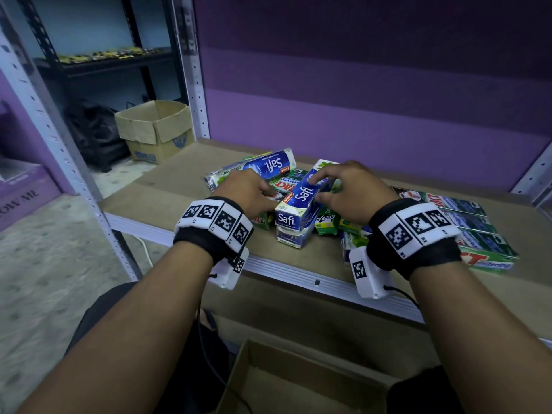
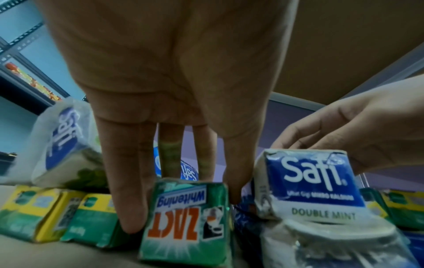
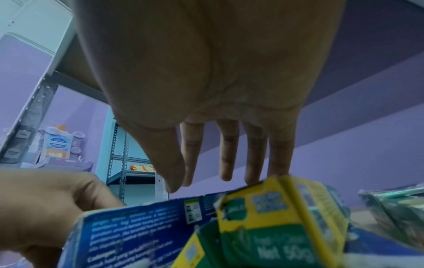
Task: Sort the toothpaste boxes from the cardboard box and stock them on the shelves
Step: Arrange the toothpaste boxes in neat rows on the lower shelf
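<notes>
A mixed pile of toothpaste boxes lies on the brown shelf board [image 1: 167,186]. My right hand [image 1: 318,188] holds a blue Safi box [image 1: 301,198] from above, fingers over its top and thumb on its side; the left wrist view shows this grip on the Safi box [image 2: 312,181]. My left hand [image 1: 265,198] reaches down just left of it. Its finger and thumb straddle a green ZACT whitening box [image 2: 183,217] and pinch its sides. More Safi boxes lie under the held one. The open cardboard box [image 1: 298,383] stands on the floor below the shelf.
A row of green ZACT boxes [image 1: 478,228] lies flat at the shelf's right. A wrapped Safi pack [image 1: 263,165] sits behind the pile, and small yellow-green boxes [image 1: 327,225] lie in front. A shelf upright [image 1: 194,85] and another cardboard box [image 1: 155,130] stand left.
</notes>
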